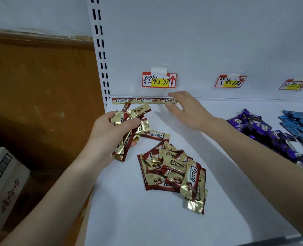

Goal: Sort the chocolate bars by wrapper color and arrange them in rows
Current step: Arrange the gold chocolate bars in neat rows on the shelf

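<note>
Gold-and-brown foil chocolate bars marked "Choco" cover the left part of a white metal shelf. Three of them form a straight row end to end along the far edge, against the white back panel, just below a red-framed handwritten price label. The right hand reaches to the right end of that row, its fingers stretched out and fairly straight over the third bar, with the thumb apart below. The left hand is nearer and to the left, its fingers and thumb curled round a loose bunch of gold-and-brown bars. One single gold-and-brown bar lies just right of that bunch. Nearer still sits an untidy overlapping pile of gold-and-brown bars. To the right lies a heap of purple-wrapped bars, and beyond it a heap of blue-wrapped bars, each below its own price label on the panel. A white cardboard box stands at the near left, off the shelf.
</note>
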`<action>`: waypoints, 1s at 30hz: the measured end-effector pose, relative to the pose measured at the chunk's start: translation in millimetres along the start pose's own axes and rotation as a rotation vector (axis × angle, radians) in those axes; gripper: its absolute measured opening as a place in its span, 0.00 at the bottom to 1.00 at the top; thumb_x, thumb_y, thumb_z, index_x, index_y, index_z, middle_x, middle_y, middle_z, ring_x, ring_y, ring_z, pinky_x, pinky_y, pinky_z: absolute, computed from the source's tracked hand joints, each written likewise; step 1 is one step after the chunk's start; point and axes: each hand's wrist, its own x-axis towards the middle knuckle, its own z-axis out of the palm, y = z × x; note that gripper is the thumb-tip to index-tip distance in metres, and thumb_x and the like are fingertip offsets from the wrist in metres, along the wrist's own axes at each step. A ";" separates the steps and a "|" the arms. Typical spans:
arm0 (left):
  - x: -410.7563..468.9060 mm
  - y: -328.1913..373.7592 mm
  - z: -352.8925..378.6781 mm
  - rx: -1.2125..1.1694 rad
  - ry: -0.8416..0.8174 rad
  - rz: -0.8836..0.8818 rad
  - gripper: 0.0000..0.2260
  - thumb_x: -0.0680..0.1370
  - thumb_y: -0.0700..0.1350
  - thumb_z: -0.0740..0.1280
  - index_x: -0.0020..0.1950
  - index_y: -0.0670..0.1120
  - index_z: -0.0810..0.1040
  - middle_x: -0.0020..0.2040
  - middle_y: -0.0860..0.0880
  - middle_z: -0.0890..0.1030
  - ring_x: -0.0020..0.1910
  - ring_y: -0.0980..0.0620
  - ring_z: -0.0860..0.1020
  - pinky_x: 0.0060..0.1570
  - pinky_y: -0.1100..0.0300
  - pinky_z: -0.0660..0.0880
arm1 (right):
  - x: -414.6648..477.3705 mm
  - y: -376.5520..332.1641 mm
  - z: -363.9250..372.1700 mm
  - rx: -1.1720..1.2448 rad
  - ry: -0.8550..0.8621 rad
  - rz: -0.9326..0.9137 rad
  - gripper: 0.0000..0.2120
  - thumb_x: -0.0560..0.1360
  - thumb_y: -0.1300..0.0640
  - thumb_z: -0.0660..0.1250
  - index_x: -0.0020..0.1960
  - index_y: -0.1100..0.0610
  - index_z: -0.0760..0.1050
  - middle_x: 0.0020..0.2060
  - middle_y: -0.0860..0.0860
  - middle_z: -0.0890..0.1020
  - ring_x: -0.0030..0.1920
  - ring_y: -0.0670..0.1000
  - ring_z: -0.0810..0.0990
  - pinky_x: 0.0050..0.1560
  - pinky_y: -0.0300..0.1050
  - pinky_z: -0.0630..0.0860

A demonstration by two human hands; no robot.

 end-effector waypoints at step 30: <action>-31.0 10.1 -26.4 -0.324 0.056 -0.053 0.14 0.71 0.49 0.72 0.53 0.44 0.79 0.42 0.46 0.84 0.34 0.53 0.83 0.29 0.62 0.78 | -52.7 -96.4 -15.5 1.109 -0.034 0.069 0.04 0.76 0.58 0.62 0.44 0.57 0.75 0.43 0.52 0.82 0.46 0.50 0.83 0.49 0.39 0.78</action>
